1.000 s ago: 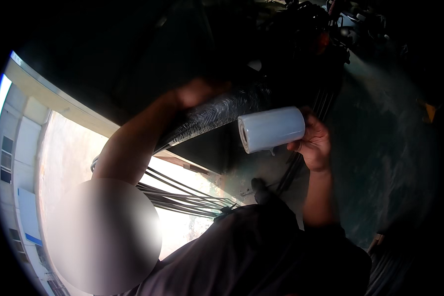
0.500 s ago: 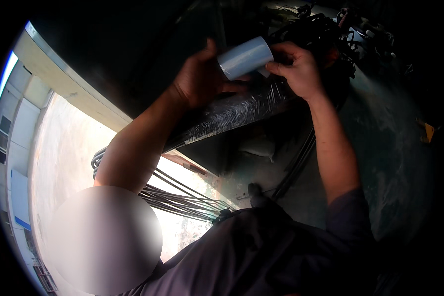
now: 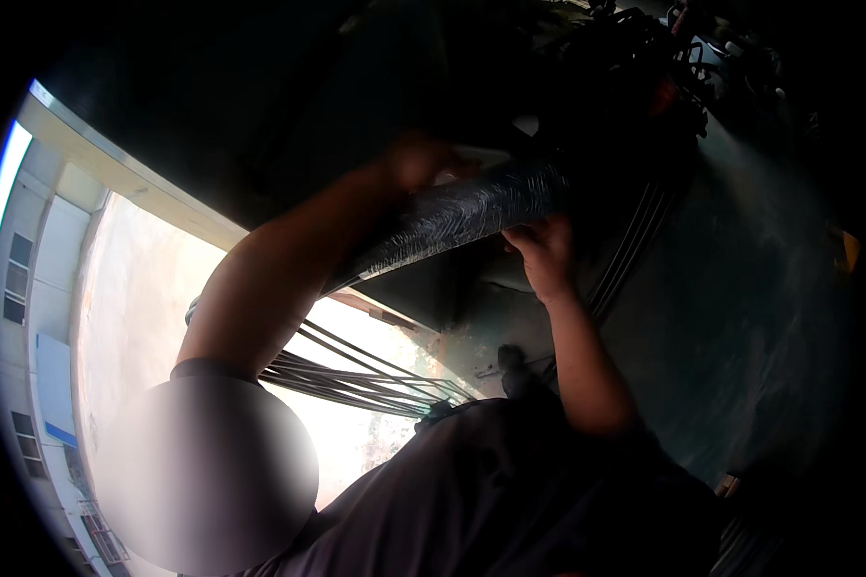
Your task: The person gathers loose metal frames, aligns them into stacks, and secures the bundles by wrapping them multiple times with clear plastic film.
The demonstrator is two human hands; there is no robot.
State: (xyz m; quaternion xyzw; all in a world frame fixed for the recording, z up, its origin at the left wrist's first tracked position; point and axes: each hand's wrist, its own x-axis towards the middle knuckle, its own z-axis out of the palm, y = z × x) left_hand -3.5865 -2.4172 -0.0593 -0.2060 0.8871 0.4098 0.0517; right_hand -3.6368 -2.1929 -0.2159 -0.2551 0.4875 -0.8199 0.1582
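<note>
A long bundle wrapped in clear, wrinkled stretch film (image 3: 471,207) runs slantwise across the middle. My left hand (image 3: 421,163) is at its far side, dark and smeared by motion, so its fingers cannot be made out. Just beyond the bundle, beside that hand, shows a pale strip that looks like part of the film roll (image 3: 483,153); the rest of it is hidden. My right hand (image 3: 546,255) is at the bundle's near edge, fingers curled in and touching or almost touching its underside. What they hold, if anything, is hidden.
Several dark cables (image 3: 356,385) stretch below the bundle over the bright floor. A dark tangle of parts (image 3: 635,67) stands at the far right. A small yellow object (image 3: 850,252) lies at the right edge. A pale beam (image 3: 144,178) slants along the left.
The film roll has gone from above the bundle, between both hands, to mostly hidden behind it. My right hand has come down to the near edge; my left has shifted right and lower.
</note>
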